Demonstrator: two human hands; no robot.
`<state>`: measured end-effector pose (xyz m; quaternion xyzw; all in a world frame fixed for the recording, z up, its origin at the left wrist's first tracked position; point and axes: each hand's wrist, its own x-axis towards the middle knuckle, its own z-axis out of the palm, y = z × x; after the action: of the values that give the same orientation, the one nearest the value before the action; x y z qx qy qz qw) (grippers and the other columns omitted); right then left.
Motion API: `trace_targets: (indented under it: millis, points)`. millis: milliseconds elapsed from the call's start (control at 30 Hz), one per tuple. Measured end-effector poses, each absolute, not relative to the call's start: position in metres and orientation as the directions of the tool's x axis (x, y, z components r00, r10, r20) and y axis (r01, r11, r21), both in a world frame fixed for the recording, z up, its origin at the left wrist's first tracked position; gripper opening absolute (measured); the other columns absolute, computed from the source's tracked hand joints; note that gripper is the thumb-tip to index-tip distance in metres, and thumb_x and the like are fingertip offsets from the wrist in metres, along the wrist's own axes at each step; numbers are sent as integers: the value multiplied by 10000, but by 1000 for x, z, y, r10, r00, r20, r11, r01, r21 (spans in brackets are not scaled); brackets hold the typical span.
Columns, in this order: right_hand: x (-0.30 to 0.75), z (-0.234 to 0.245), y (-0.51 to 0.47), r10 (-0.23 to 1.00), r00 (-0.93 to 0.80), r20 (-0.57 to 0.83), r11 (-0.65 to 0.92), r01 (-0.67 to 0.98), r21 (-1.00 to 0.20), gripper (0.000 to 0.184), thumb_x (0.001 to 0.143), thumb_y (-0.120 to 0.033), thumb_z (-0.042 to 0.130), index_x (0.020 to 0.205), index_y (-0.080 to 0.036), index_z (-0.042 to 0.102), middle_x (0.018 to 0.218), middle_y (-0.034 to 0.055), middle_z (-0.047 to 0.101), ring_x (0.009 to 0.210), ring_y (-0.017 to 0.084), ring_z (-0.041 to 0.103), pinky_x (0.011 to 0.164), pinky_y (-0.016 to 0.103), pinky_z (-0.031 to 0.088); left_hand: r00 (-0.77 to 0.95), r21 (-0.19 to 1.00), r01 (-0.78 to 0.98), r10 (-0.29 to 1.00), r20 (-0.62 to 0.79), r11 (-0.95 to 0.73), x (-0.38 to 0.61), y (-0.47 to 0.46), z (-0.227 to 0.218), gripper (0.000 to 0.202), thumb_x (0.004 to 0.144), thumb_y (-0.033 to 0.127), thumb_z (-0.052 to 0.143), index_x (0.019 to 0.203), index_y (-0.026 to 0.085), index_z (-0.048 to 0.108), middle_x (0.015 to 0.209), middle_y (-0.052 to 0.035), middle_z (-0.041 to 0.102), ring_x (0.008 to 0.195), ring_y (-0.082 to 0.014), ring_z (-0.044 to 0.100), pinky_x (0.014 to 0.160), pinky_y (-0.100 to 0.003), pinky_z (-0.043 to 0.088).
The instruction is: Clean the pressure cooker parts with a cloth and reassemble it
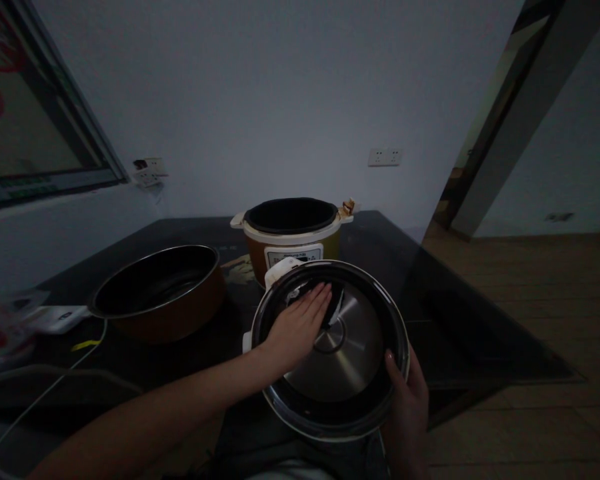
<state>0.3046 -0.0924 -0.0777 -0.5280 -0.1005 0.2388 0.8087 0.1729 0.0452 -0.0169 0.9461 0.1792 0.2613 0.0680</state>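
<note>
A round cooker lid [353, 370] is tilted up with its inside towards me, showing a brushed metal disc and a dark ring around it. My left hand [300, 327] lies flat on the upper left of that disc, its fingers stretched out. A dark patch beside the fingertips is too dim to make out. My right hand [410, 393] grips the lid's right rim, thumb on the inner side and fingers behind. Just beyond the lid stands an electric cooker [260, 247], uncovered, with a black interior, pale side handles and a label panel in front.
A brown pot [180, 320] with a dark inside sits on the black table [415, 273] to the left. Near it are a white cable [55, 380], a white device [63, 319] and a blurred plastic bag [10, 333]. Wall sockets [385, 157] are behind.
</note>
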Motion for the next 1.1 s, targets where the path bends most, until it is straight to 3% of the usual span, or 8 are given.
trace_targets:
  millis: [133, 233, 333, 500, 767, 967, 1033, 1100]
  points:
    - [305, -80, -91, 490, 868, -76, 334, -267, -904, 580, 717, -420, 754, 1254, -248, 621, 1341, 49, 607, 1299, 303, 486, 1111, 480, 330, 811, -127, 533, 463, 357, -836, 195, 36, -18, 554, 890, 60, 399, 1433, -36, 347, 1535, -238, 260, 1439, -317, 204, 1107, -444, 374]
    - [305, -80, -91, 480, 876, -55, 339, -242, -909, 562, 722, -412, 751, 1244, -244, 627, 1355, 49, 596, 1309, 301, 475, 1116, 479, 321, 786, -194, 592, 506, 355, -783, 208, 27, -17, 581, 935, 213, 472, 1437, -44, 334, 1529, -289, 236, 1435, -371, 175, 1131, -490, 328]
    - [305, -81, -92, 473, 880, -51, 344, -237, -909, 562, 725, -406, 751, 1248, -241, 626, 1357, 53, 594, 1310, 299, 475, 1118, 481, 318, 821, -176, 535, 459, 339, -826, 213, 25, -17, 617, 947, 287, 483, 1462, -3, 310, 1554, -271, 196, 1447, -366, 127, 1167, -492, 249]
    - [308, -87, -92, 475, 880, -18, 341, -203, -918, 528, 762, -406, 720, 1256, -245, 623, 1344, 52, 604, 1300, 281, 488, 1119, 464, 321, 956, -136, 216, 181, 232, -967, 213, 27, -21, 650, 941, 302, 482, 1498, 64, 245, 1599, -145, 180, 1480, -246, 110, 1202, -398, 160]
    - [308, -84, -92, 489, 868, -88, 353, -290, -890, 565, 741, -470, 719, 1248, -238, 629, 1269, 64, 652, 1284, 290, 501, 1118, 473, 320, 995, 48, -8, -4, 96, -999, 200, 1, -22, 609, 973, 369, 411, 1475, 46, 290, 1579, -150, 251, 1478, -201, 155, 1203, -364, 149]
    - [305, -70, -92, 443, 893, -83, 320, -244, -916, 576, 700, -499, 728, 1187, -199, 669, 1253, 79, 661, 1274, 307, 509, 1100, 468, 346, 999, 272, -47, -47, 8, -961, 158, -12, -35, 769, 955, 571, 355, 1513, 63, 204, 1586, -151, 207, 1482, -212, 125, 1203, -387, 173]
    - [304, -67, -92, 440, 895, -73, 310, -227, -923, 563, 709, -506, 715, 1170, -186, 678, 1256, 88, 660, 1264, 309, 520, 1083, 462, 371, 999, 276, 20, 8, -42, -961, 139, -14, -37, 848, 915, 642, 383, 1525, 91, 173, 1592, -137, 172, 1482, -222, 118, 1199, -401, 181]
    - [304, -67, -92, 450, 890, -78, 315, -240, -918, 564, 725, -515, 697, 1183, -186, 672, 1257, 92, 660, 1249, 310, 536, 1055, 464, 404, 985, 198, 146, 124, -118, -969, 121, -17, -36, 904, 868, 679, 448, 1520, 106, 200, 1589, -143, 140, 1478, -247, 118, 1189, -423, 201]
